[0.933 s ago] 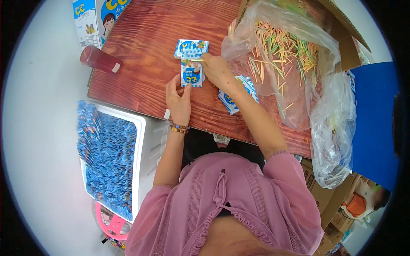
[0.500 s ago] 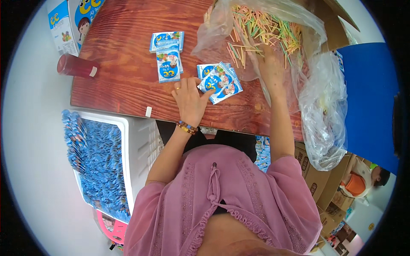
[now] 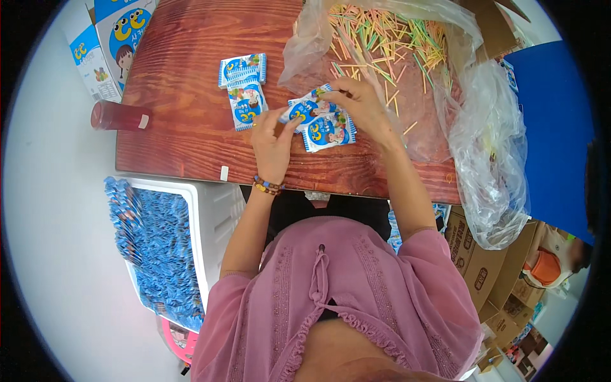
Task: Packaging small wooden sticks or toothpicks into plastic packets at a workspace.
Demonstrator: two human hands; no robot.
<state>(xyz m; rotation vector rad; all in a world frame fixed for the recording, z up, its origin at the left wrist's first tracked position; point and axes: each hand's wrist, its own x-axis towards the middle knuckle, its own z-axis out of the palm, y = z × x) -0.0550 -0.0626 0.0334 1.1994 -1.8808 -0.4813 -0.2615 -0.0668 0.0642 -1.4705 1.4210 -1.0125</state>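
Note:
My left hand point(image 3: 272, 145) pinches the near left end of a small blue-and-white packet point(image 3: 304, 111), lifted over a few others. At the packet's far right end, my right hand point(image 3: 364, 109) has its thumb and fingers closed together. Whether they grip the packet's edge or a thin stick is hidden. Beneath lie loose packets point(image 3: 330, 135) of the same kind, overlapping on the table. Left of them, more such packets point(image 3: 247, 105) sit in a short overlapping pile. Beyond my right hand, thin pastel sticks point(image 3: 388, 38) in yellow, pink and green lie spread on clear plastic.
The clear plastic bag point(image 3: 487, 146) hangs over the right edge of the wooden table point(image 3: 184, 95). A reddish jar point(image 3: 121, 116) lies at the left edge. Below, a white bin point(image 3: 202, 248) is full of blue packets. Cardboard boxes point(image 3: 474, 254) and a person point(image 3: 552, 258) are at lower right.
My right hand has come from the sticks back toward me and left, to the packets. My left hand has lifted one packet off the loose group. A few sticks now lie nearer.

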